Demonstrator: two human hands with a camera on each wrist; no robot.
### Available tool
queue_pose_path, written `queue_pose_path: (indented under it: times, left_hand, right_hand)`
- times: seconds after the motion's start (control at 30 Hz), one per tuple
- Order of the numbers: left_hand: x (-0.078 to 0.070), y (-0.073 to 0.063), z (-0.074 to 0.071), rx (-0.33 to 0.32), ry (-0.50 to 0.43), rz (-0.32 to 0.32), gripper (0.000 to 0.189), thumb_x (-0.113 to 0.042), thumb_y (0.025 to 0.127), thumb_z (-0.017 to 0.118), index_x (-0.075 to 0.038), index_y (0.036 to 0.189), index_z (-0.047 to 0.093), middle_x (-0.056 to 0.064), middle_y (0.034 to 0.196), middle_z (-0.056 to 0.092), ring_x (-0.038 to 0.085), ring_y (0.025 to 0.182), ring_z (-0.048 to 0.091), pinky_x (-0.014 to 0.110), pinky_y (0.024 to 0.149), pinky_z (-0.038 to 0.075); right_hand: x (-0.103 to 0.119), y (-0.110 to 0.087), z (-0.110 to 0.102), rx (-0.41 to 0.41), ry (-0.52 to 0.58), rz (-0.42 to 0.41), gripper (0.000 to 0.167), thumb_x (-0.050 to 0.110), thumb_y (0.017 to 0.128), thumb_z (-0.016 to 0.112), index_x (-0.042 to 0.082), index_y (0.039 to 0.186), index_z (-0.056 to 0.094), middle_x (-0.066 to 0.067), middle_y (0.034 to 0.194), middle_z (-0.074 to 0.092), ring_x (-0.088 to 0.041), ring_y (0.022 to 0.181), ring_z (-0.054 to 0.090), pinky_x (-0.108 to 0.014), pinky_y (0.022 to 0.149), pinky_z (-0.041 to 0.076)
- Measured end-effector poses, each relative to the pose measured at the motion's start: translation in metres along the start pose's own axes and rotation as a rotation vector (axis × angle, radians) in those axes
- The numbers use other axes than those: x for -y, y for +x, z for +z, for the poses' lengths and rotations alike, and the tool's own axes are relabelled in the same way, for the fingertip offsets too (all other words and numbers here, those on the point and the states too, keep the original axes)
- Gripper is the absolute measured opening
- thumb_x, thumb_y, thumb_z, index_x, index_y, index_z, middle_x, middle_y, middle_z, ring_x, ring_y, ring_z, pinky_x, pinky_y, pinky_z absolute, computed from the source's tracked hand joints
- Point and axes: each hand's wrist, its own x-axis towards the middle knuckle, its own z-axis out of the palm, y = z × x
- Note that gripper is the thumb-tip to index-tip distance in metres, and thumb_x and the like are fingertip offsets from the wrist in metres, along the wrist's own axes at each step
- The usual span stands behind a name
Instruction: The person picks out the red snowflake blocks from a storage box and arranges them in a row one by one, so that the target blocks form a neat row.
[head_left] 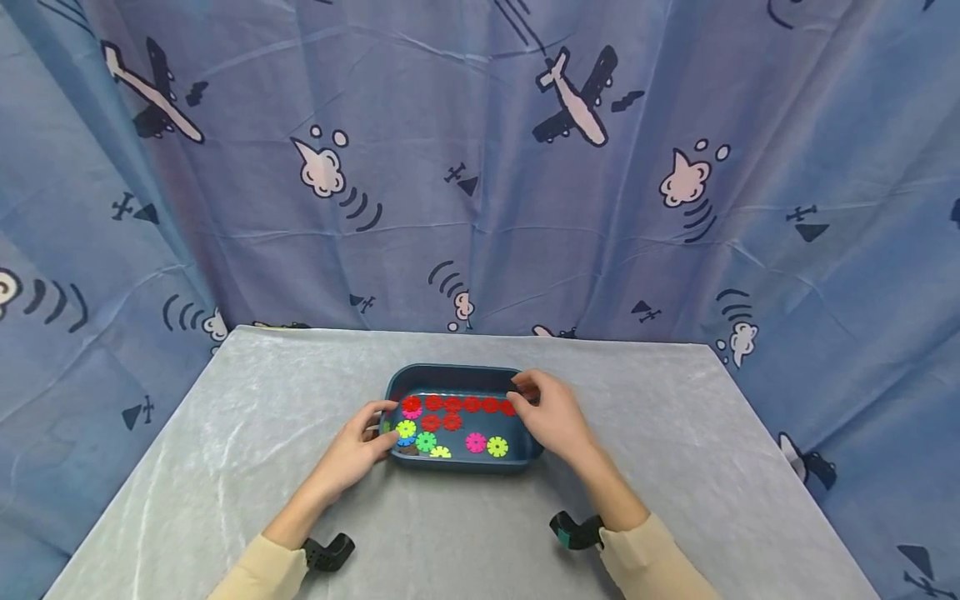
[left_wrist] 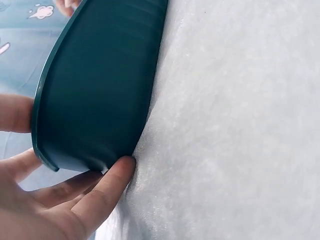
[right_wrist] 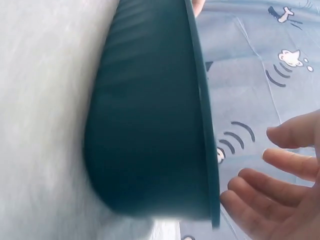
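A dark teal plastic tray (head_left: 465,468) with raised walls sits on the table in the head view. Inside lie several notched flower-shaped discs: red ones (head_left: 452,404) in a row along the back, yellow (head_left: 497,447), pink (head_left: 476,442) and green (head_left: 426,441) ones nearer the front. My left hand (head_left: 358,446) grips the tray's left end, thumb at the rim and fingers against the outer wall, as the left wrist view shows. At the right end, my right hand (head_left: 555,412) hovers over the rim with loosely bent fingers; the right wrist view shows nothing between them.
A whitish cloth covers the table (head_left: 225,467). Behind it and at both sides hangs a blue curtain (head_left: 480,167) printed with planes and clouds. Black wrist cameras (head_left: 576,531) are strapped below both hands, near the cream sleeves (head_left: 656,558).
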Motion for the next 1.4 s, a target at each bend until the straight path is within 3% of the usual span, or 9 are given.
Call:
queue_pose_path:
  times: [0.33,0.63,0.87,1.1,1.4]
  left_hand:
    - [-0.002,0.000,-0.003,0.026,0.015,-0.008,0.046,-0.013,0.100,0.064,-0.012,0.145,0.051,0.026,0.146,0.045,0.034,0.119,0.061,0.043,0.085,0.058]
    - [-0.004,0.000,-0.005,0.048,0.025,-0.005,0.048,-0.018,0.101,0.064,-0.014,0.146,0.049,0.025,0.148,0.043,0.034,0.121,0.059,0.043,0.087,0.058]
    - [-0.002,0.003,-0.005,0.043,0.037,-0.011,0.048,-0.016,0.101,0.063,-0.015,0.147,0.049,0.023,0.147,0.044,0.029,0.117,0.061,0.040,0.087,0.057]
    - [-0.002,0.002,-0.004,0.040,0.038,0.000,0.047,-0.017,0.101,0.063,-0.014,0.146,0.049,0.024,0.146,0.044,0.032,0.119,0.060,0.042,0.088,0.057]
    - [-0.001,-0.004,-0.002,0.037,0.014,-0.003,0.047,-0.018,0.101,0.064,-0.014,0.145,0.051,0.025,0.147,0.044,0.033,0.118,0.061,0.044,0.088,0.057]
  right_hand:
    - [0.014,0.016,0.030,0.070,0.061,-0.046,0.025,0.016,0.095,0.072,0.003,0.115,0.069,-0.007,0.103,0.070,-0.021,0.092,0.065,-0.041,0.083,0.055]
    - [0.019,0.026,0.049,0.205,0.095,-0.028,0.022,0.016,0.095,0.072,0.004,0.113,0.068,0.000,0.095,0.066,-0.015,0.082,0.059,-0.034,0.073,0.051]
    - [0.013,0.036,0.063,0.294,0.049,-0.012,0.026,0.015,0.094,0.074,0.002,0.116,0.068,-0.001,0.093,0.065,-0.014,0.081,0.058,-0.031,0.071,0.051]
    - [0.006,0.041,0.074,0.353,-0.018,-0.022,0.021,0.013,0.091,0.077,0.004,0.108,0.069,-0.001,0.086,0.061,-0.016,0.076,0.055,-0.031,0.068,0.049]
    - [0.001,0.038,0.083,0.396,-0.080,-0.035,0.020,0.015,0.090,0.079,0.006,0.105,0.071,-0.007,0.094,0.059,-0.017,0.084,0.052,-0.032,0.073,0.047]
